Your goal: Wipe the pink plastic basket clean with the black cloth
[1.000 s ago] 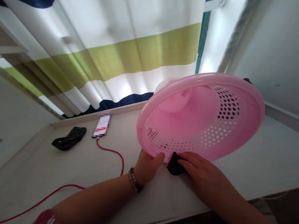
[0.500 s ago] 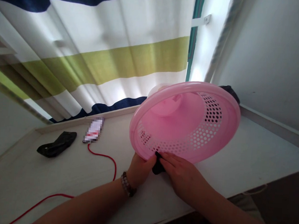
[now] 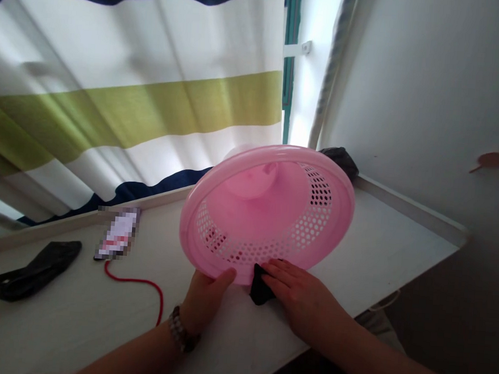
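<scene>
A round pink plastic basket (image 3: 269,211) with a perforated wall is tilted on its edge on the white table (image 3: 378,241), its open side facing me. My left hand (image 3: 205,298) grips the basket's near rim, thumb over the edge. My right hand (image 3: 302,293) lies just right of it with fingers pressed flat on a small black cloth (image 3: 260,288) against the lower rim. A bead bracelet (image 3: 179,337) is on my left wrist.
A phone (image 3: 117,239) with a red cable (image 3: 140,285) lies on the table at left, beside a black sock (image 3: 30,271). Another dark item (image 3: 341,158) sits behind the basket in the corner. A striped curtain (image 3: 132,87) hangs behind; a wall stands on the right.
The view has swung right and the basket sits further left in frame. Both hands stay at the basket's lower rim; my right hand with the cloth has shifted slightly along it.
</scene>
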A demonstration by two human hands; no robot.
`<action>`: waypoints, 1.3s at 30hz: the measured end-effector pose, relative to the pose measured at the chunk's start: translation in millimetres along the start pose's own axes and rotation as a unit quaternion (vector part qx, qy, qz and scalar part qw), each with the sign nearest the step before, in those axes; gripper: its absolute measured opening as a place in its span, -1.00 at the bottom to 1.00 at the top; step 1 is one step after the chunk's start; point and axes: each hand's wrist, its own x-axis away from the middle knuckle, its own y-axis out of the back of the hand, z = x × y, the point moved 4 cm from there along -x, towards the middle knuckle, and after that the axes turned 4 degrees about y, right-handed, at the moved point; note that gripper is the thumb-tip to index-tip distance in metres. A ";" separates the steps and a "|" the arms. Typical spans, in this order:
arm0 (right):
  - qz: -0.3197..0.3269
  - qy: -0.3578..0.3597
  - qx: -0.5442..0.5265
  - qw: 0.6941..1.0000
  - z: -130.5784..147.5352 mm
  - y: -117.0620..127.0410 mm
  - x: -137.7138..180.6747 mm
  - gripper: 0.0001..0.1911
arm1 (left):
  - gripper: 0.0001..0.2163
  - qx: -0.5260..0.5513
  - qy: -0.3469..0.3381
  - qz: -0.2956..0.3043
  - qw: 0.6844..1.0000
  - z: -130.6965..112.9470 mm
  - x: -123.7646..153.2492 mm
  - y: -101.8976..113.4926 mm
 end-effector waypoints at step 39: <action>0.022 0.017 -0.051 0.998 35.0 -6.8 -33.6 -0.41 | -0.66 0.055 0.036 0.020 0.998 4.7 -0.1 -1.6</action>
